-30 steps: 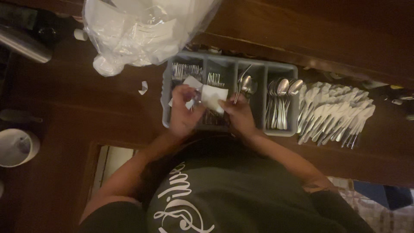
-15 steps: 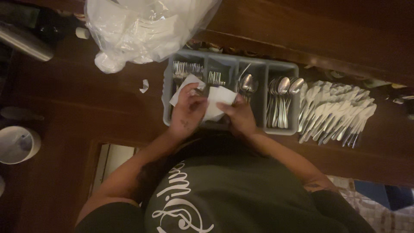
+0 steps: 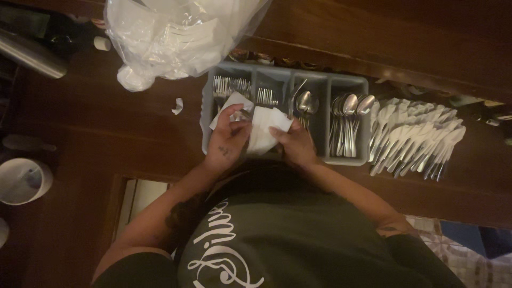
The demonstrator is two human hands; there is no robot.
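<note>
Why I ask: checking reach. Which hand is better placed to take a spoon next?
Right, probably. The right hand grips the napkin on the side nearer the spoons; the left hand grips its other side, by the forks, farther away.

Both forearms are reaching forward from the torso and angling inward, so the hands are meeting close together at the centre. The left hand (image 3: 228, 140) is curling its fingers, thumb pressing inward toward the right hand (image 3: 296, 145), whose fingers are pinching shut, knuckles facing up.
</note>
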